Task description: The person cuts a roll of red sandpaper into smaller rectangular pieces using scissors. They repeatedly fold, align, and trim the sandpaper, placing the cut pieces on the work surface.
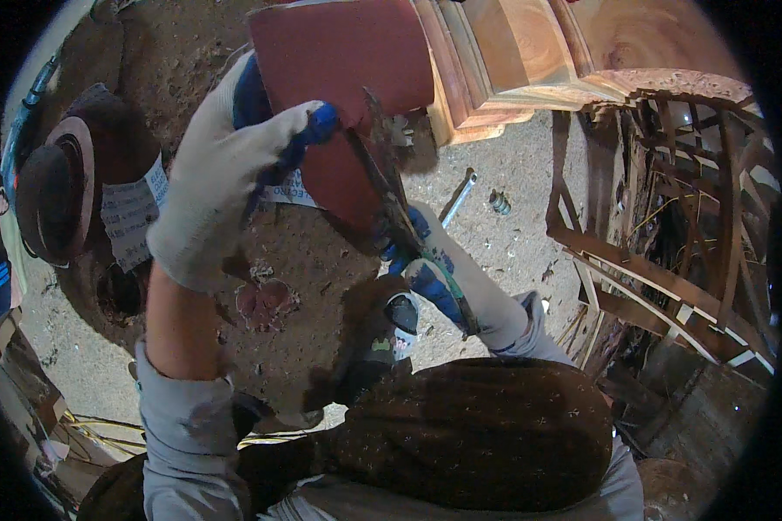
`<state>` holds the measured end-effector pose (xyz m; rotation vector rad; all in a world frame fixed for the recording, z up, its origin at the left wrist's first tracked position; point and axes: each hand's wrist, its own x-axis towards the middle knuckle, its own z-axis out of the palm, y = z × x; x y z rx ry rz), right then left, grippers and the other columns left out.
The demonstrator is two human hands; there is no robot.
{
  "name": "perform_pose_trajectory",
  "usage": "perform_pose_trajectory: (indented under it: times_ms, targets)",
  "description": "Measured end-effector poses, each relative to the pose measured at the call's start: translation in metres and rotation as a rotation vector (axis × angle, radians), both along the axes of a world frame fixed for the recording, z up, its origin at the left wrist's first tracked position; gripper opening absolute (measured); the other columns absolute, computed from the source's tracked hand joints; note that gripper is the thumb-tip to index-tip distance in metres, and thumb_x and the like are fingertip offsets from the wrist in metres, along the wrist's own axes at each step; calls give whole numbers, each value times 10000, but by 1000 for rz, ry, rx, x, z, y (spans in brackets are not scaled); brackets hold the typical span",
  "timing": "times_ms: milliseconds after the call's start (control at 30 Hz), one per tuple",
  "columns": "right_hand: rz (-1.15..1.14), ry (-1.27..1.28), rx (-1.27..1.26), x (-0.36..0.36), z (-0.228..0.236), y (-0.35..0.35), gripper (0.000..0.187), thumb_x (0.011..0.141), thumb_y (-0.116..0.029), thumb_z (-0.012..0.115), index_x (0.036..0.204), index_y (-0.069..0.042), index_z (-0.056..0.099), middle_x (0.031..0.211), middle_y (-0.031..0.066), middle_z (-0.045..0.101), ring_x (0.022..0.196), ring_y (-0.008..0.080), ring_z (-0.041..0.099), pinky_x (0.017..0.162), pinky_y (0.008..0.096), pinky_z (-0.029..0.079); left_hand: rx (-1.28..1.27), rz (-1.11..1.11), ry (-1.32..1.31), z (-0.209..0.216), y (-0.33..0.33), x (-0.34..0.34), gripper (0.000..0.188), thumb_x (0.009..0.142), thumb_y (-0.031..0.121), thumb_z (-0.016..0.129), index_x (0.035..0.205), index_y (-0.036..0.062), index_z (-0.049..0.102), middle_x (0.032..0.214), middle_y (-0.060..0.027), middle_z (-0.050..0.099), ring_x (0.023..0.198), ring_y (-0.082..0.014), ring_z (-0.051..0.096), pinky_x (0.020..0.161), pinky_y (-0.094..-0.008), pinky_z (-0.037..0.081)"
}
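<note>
My left hand (204,178), in a white glove with blue fingers, is closed on a dark red sheet that looks like sandpaper (343,56). A lower flap of the sheet hangs beneath the thumb. My right hand (430,269), gloved the same way, grips a pair of long, dark, rusty shears (391,195) with a greenish handle. Their two tips stand apart, pointing up and away from me, and the blades meet the sheet's edge close to my left thumb. Part of the shears' handles is hidden by my right fingers.
Stacked wooden mouldings or boards (530,48) stand at the far right. A pile of thin wooden frames (669,252) fills the right side. A metal rod (459,200) and a small metal piece (500,202) lie on the ground. At left are a dark round object (52,191) and printed paper (130,221).
</note>
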<state>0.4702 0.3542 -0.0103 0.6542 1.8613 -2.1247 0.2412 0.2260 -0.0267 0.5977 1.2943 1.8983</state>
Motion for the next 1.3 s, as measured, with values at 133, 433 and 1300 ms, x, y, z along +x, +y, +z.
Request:
perform_pose_trajectory:
  times_ms: [133,433,1300]
  targets:
    - [78,8,35,-6,15,6,631,1002,-305,619,1476,-69,275,934,-5,501,765,37,452,655,203,411,-60,-247,68,-6,-7,-14,525,932,145,667,1390,-42,491,1250,-85,639,1128,-138,604,1004,-309,475]
    - [116,-47,-14,-13,22,3,778,960,-542,579,1461,-7,318,1143,60,480,1023,132,451,916,302,383,-65,-331,-55,8,-19,-22,560,911,195,719,1392,-4,513,1212,-30,642,1051,-85,600,937,-256,489]
    - [118,79,-10,-12,8,4,423,1032,-285,550,1361,-98,362,911,-33,485,723,20,469,565,176,425,-100,-328,-54,-10,-13,-18,573,898,162,733,1394,-14,505,1194,-35,646,1031,-85,604,902,-243,506]
